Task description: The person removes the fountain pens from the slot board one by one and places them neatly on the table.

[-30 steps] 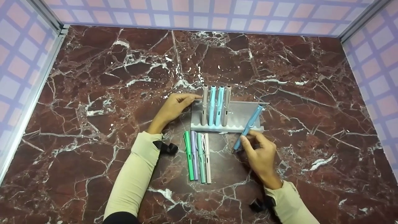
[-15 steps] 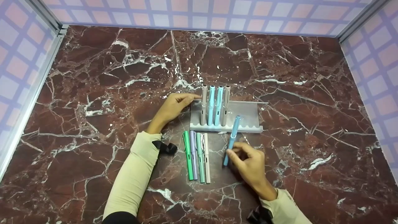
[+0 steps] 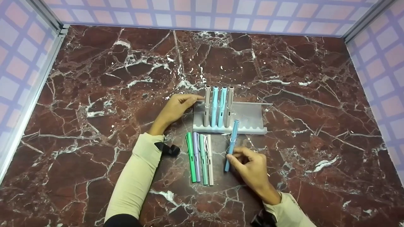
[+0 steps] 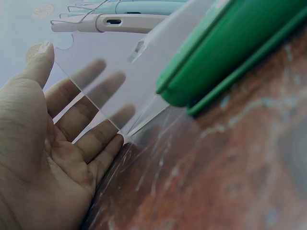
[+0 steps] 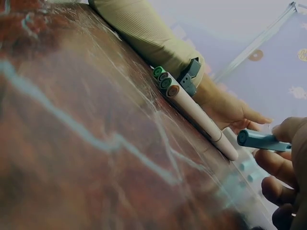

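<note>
A clear pen stand [image 3: 246,114] with a notched front ledge holds two light-blue pens [image 3: 214,107] between two brownish-grey pens [image 3: 228,108], all upright. My left hand [image 3: 177,108] is at its left end. In the left wrist view, several fingers [image 4: 96,93] reach behind the see-through panel [image 4: 108,72], with the thumb beside its edge. My right hand [image 3: 252,164] pinches a darker blue pen [image 3: 232,145] near its lower end, in front of the stand. A green pen [image 3: 191,157], a purple pen [image 3: 197,157], a teal pen [image 3: 204,160] and a pale pinkish pen [image 3: 210,160] lie side by side.
The stand and loose pens are on a reddish-brown marbled tabletop [image 3: 126,104]. Checkered walls [image 3: 202,14] bound its back and sides. A black wrist mount [image 3: 170,149] sits by the left cuff, near the green pen.
My right hand has carried the blue pen left and toward me, from the stand's right end to beside the loose pens, turning it more upright. My left hand has stayed put.
</note>
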{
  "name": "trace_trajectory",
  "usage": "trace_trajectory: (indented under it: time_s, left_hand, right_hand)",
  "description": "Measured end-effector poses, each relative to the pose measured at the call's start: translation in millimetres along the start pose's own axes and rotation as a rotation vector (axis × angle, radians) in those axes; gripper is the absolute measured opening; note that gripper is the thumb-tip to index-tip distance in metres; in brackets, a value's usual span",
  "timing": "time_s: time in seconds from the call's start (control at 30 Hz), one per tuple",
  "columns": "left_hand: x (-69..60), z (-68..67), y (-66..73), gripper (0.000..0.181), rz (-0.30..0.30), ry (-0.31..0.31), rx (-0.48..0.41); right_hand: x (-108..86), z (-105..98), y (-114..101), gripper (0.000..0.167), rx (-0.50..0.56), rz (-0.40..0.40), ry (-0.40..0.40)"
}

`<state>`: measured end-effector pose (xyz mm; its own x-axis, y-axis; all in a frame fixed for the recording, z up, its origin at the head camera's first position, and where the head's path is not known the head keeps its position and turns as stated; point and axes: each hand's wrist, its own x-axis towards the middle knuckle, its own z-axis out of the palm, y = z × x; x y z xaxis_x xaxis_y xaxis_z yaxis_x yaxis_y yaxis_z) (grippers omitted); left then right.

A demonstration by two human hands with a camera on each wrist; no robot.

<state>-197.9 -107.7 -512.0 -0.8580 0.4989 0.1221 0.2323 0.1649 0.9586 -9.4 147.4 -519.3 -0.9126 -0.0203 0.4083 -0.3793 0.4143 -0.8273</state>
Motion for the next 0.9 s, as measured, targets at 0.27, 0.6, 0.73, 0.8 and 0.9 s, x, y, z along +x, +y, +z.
trace_trajectory:
  time_s: [0.27,0.6,0.73,0.8,0.9]
  left_hand:
    - [-0.4,0.4,-0.7,0.045,-0.001,-0.001,0.011]
    - [0.6,-1.0,-0.6,0.043,-0.017,0.003,-0.012]
    - [0.7,-1.1,-0.5,0.059,-0.007,0.003,-0.003]
    - [0.6,-0.8,-0.6,0.069,-0.001,0.0,0.006]
    - [0.5,-0.4,-0.2,0.079,0.005,-0.004,0.017]
  right_hand:
    - [-6.5,5,-7,0.013,-0.072,0.102,-0.104]
    - [-7.1,14,-15,0.015,-0.255,0.144,-0.163]
    - [-6.3,15,-17,0.016,-0.287,0.133,-0.173]
    - [-6.9,15,-18,0.016,-0.289,0.132,-0.181]
    - [-8.7,14,-22,0.015,-0.278,0.144,-0.198]
